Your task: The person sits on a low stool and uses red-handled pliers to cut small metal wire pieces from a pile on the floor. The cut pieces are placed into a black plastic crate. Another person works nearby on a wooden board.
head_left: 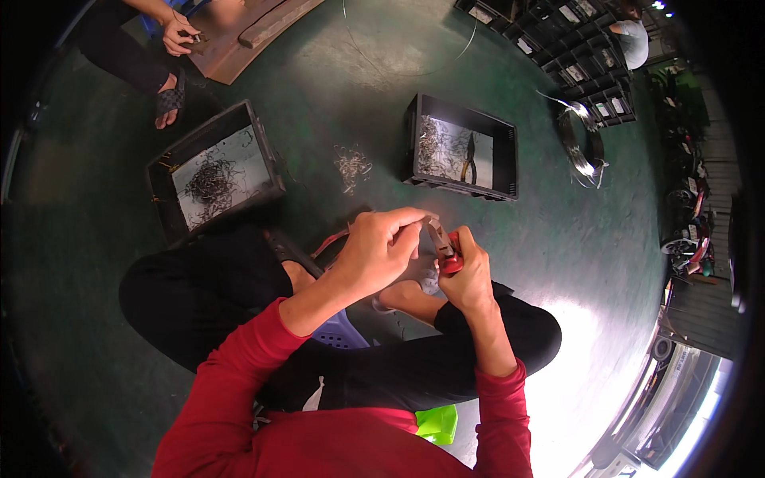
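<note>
My right hand (470, 275) is wrapped around the red handles of a pair of pliers (439, 237), with the metal jaws pointing up and to the left. Close beside the jaws, my left hand (376, 248) has its thumb and index finger drawn together at the tool's tip. Whatever sits between those fingers is too small to make out. Both hands are held above my lap, over my crossed legs. Ahead to the right, a black crate (515, 171) holds small bent metal pieces (431, 143) and a second pair of pliers (469, 159).
Another black crate (275, 171) at left holds a heap of metal pieces (211, 185). A small metal pile (351, 166) lies on the green floor between the crates. Far right are a wire coil (588, 151) and stacked crates (570, 48). A co-worker's hand (180, 36) is at upper left.
</note>
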